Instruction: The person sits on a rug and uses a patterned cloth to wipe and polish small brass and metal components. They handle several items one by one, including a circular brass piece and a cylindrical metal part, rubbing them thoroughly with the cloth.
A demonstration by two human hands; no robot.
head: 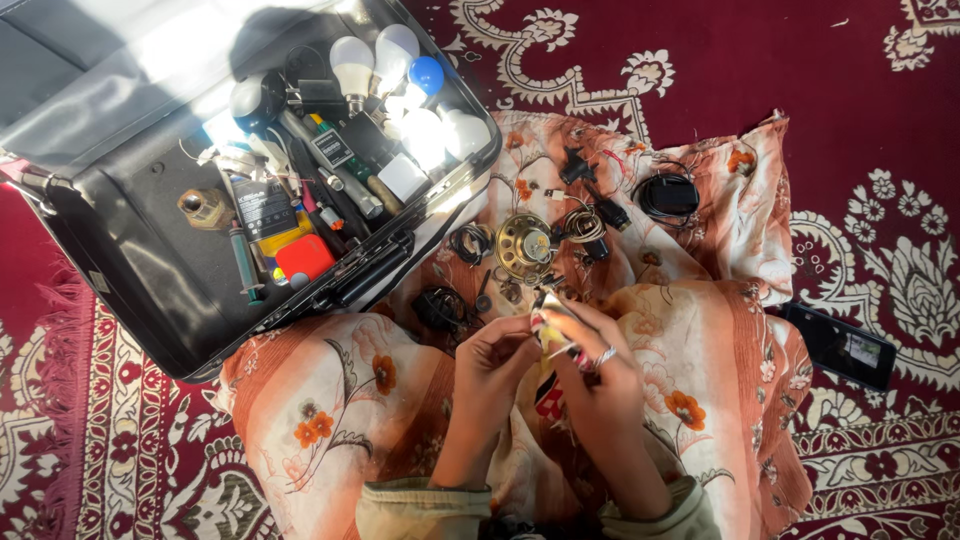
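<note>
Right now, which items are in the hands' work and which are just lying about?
In hand:
- left hand
- right hand
- small pale part pinched between both

Lying about:
- round speaker
- coiled black cable
- open case with bulbs
- phone

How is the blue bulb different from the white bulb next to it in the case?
The blue bulb has a blue dome; the white bulb has a white dome. The blue bulb looks smaller than the white bulb. The white bulb shows its neck and base; the blue bulb's base is mostly hidden. Both are rounded bulbs lying in the open black case, far from the hands.
</note>
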